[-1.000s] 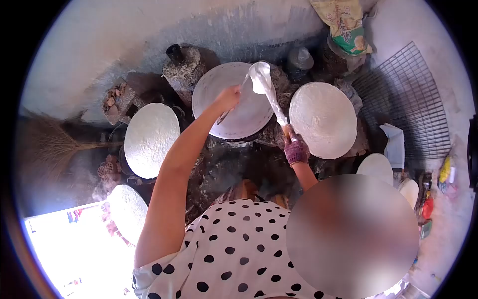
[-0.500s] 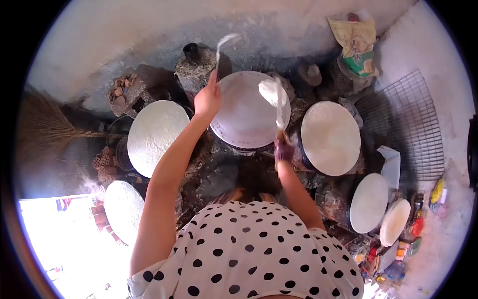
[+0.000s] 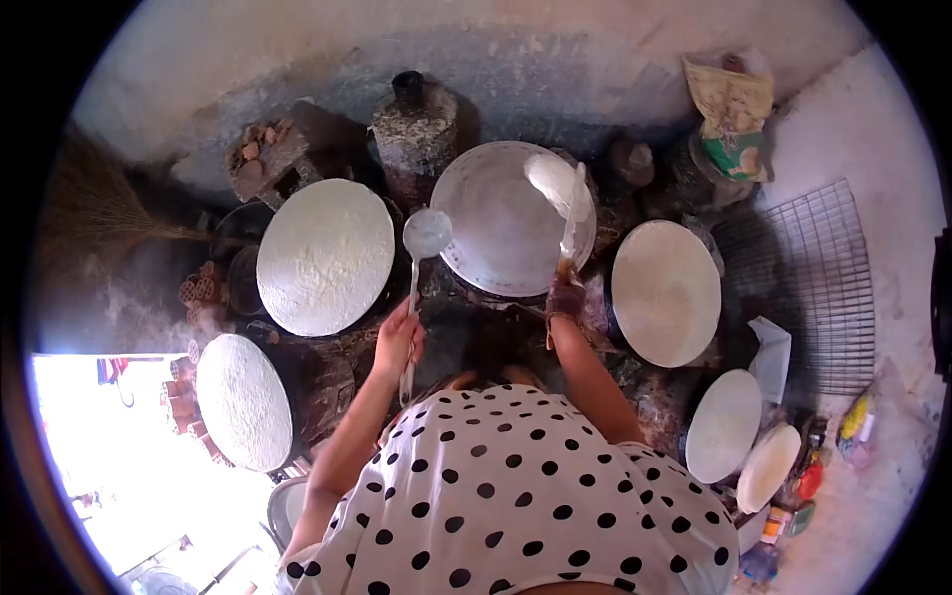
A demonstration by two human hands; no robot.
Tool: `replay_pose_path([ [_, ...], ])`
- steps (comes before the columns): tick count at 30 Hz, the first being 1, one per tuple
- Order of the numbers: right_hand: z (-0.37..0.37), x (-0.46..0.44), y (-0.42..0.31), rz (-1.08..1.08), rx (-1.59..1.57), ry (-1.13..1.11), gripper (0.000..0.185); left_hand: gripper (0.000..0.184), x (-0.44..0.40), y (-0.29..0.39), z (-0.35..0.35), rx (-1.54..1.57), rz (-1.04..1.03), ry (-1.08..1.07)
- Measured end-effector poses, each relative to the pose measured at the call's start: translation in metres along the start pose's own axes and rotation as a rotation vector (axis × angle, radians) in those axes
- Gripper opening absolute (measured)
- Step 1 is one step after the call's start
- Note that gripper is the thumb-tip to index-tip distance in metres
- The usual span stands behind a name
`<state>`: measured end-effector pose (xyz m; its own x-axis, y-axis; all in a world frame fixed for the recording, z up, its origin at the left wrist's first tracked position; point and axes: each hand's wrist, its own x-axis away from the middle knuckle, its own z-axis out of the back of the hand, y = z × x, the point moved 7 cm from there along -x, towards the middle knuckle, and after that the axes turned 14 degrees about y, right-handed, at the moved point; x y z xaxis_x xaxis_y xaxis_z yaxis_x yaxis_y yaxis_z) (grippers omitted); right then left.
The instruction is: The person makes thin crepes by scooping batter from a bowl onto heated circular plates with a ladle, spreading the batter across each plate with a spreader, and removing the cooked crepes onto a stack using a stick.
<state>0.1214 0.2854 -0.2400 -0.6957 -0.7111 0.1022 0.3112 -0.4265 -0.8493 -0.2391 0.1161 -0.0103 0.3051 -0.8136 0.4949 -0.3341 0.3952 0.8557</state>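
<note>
My left hand (image 3: 399, 340) is closed round the handle of a metal ladle (image 3: 427, 234), whose round bowl points away from me, left of the middle pan. In a purple glove, my right hand (image 3: 565, 296) grips the handle of a white-coated paddle (image 3: 573, 213). A white lump (image 3: 548, 180) lies by the paddle's far end, over the right part of the round middle pan (image 3: 486, 218). The pan's surface looks greyish and bare elsewhere. A pan filled with a white layer (image 3: 325, 258) is on the left, and another pale round pan (image 3: 665, 294) on the right.
More white rounds stand at the lower left (image 3: 244, 403) and lower right (image 3: 724, 426). A crusted cylinder with a black pipe (image 3: 414, 129) rises behind the middle pan. A wire grid (image 3: 813, 288) leans at right, a sack (image 3: 731, 114) sits behind, and a twig broom (image 3: 109, 203) lies left.
My left hand has come down and back toward me with the ladle, away from the middle pan. My right hand stays near the pan's front right edge with the paddle. The view has shifted.
</note>
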Motion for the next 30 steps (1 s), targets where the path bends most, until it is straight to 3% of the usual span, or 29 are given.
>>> replay_pose_path([
  [3, -0.031, -0.001, -0.047, -0.113, -0.143, -0.176, 0.043, 0.042, 0.021, -0.018, 0.013, 0.061, 0.043, 0.073],
  [5, -0.017, 0.011, -0.121, 0.248, 0.066, -0.196, 0.044, 0.041, 0.028, -0.027, 0.016, 0.194, 0.063, 0.095],
  [8, -0.014, 0.004, -0.159, 0.325, 0.123, -0.34, 0.044, 0.04, 0.038, -0.028, 0.016, 0.228, 0.064, 0.143],
  [11, 0.034, 0.002, -0.189, 0.463, 0.102, -0.507, 0.045, 0.041, 0.048, -0.027, 0.017, 0.258, 0.034, 0.139],
  [13, 0.055, -0.03, -0.163, 0.575, 0.168, -0.322, 0.04, 0.04, 0.06, -0.016, 0.012, 0.247, 0.023, 0.172],
  [16, 0.086, -0.024, -0.146, 0.392, 0.315, -0.118, 0.042, 0.039, 0.072, -0.011, 0.009, 0.227, -0.015, 0.208],
  [19, 0.016, -0.032, -0.12, 0.335, -0.001, -0.305, 0.042, 0.039, 0.078, -0.017, 0.004, 0.264, 0.019, 0.22],
  [22, -0.009, -0.01, -0.161, 0.504, 0.185, -0.412, 0.042, 0.038, 0.081, -0.031, 0.002, 0.295, 0.062, 0.201],
  [25, -0.029, -0.023, -0.172, 0.311, 0.026, -0.527, 0.041, 0.038, 0.083, -0.038, -0.003, 0.313, 0.076, 0.179],
  [27, -0.02, -0.024, -0.192, 0.693, 0.256, -0.725, 0.04, 0.039, 0.091, -0.038, -0.006, 0.325, 0.115, 0.204],
  [30, 0.023, -0.049, -0.207, 0.731, 0.137, -0.629, 0.039, 0.04, 0.102, -0.036, -0.006, 0.328, 0.09, 0.207],
])
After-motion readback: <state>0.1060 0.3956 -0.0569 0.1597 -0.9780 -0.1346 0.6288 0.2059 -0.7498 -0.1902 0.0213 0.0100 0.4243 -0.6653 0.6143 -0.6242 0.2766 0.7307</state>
